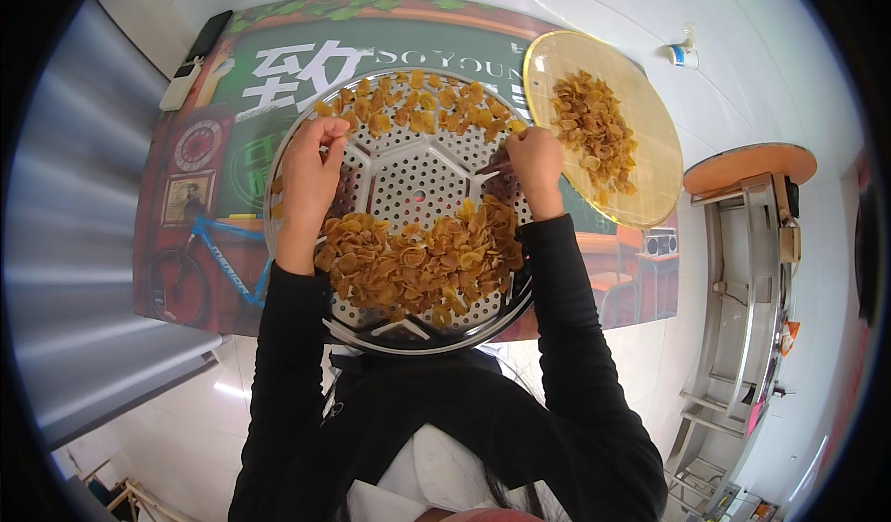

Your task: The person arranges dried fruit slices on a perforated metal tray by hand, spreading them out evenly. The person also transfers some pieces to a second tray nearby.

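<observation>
A round perforated metal steamer tray (pixel 419 174) stands before me. Brown-yellow dried slices lie on it, in a loose heap (pixel 424 264) on the near half and in a scattered band (pixel 418 104) along the far side. Over the tray's left side is my left hand (pixel 312 174), its thumb and forefinger curled toward the far slices; whether anything is between them is not visible. My right hand (pixel 536 167) is at the right rim, fingers curled in, its forefinger close to a yellow slice (pixel 515 126). Its palm is hidden, so a grip cannot be made out.
At the far right, a round yellow-rimmed mesh sieve (pixel 543 69) bears a pile of similar slices (pixel 595 129). The table (pixel 445 31) has a printed cover. A phone (pixel 209 35) and a white power bank (pixel 182 85) lie at its left edge. Right of it stands a metal ladder (pixel 741 278).
</observation>
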Motion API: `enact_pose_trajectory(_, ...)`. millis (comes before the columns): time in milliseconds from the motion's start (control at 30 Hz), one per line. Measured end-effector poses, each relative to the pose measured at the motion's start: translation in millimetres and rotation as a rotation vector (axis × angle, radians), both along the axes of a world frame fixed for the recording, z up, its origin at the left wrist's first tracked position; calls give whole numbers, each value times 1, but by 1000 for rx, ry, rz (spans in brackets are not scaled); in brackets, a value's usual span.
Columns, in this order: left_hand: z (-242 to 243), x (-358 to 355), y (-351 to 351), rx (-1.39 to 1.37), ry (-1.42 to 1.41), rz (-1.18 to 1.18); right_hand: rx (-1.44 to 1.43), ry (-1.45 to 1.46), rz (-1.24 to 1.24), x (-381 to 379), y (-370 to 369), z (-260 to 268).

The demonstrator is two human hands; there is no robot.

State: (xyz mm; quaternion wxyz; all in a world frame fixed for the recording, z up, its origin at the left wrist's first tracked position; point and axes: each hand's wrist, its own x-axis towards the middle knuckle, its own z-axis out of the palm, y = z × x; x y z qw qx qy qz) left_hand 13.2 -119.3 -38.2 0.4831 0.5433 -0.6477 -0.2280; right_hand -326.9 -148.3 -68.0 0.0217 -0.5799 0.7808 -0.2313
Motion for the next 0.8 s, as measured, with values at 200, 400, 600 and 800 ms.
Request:
enact_pose_trajectory(200, -9, 10, -4, -35, -100, 140, 15, 39, -65, 3, -11, -9)
enact_pose_trajectory(400, -24, 20, -10, -74, -179, 258, -29, 41, 4, 7, 0, 14)
enact_pose_trajectory(600, -30, 21, -11, 37, -268, 374, -53, -293, 89, 6, 36, 50)
enact_pose_trajectory(800, -38, 20, -15, 10, -365, 359, -46, -496, 55, 8, 75, 59)
